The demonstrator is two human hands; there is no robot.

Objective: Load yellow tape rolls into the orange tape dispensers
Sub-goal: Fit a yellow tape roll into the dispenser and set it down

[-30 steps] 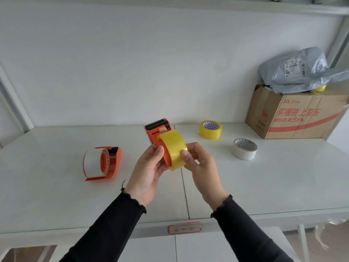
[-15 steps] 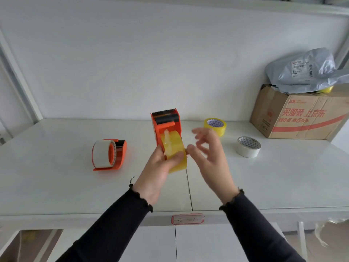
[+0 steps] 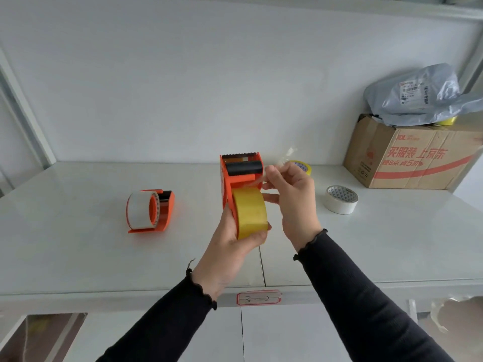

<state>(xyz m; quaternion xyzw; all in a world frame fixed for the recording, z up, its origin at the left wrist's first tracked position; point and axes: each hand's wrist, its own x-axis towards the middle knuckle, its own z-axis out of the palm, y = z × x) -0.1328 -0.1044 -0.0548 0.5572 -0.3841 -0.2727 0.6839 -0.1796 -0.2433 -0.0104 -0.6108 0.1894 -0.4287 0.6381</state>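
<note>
The left hand is holding an orange tape dispenser upright above the white desk, with its grip clamped around the lower body of the dispenser and the yellow tape roll that is sitting mounted on it; the thumb is pressing against the lower face of the roll. The serrated cutter edge is pointing upward, with a black roller lying just beneath it. The right hand is working just beside the dispenser on its right; its grip is pinched together, thumb and forefinger closing on a thin, clear-looking strip of tape that is rising above the fingertips. Whether that strip is still joined to the roll cannot be told. A second orange tape dispenser is lying on its side on the desk well to the left, carrying a white tape roll. A spare yellow roll is resting on the desk behind the right hand, partly hidden by it. A white roll is lying flat to the right, apart from the hands. A printed cardboard box is standing at the far right of the desk, with a grey plastic mailer bag lying on top of it. Both forearms are wearing black sleeves.
</note>
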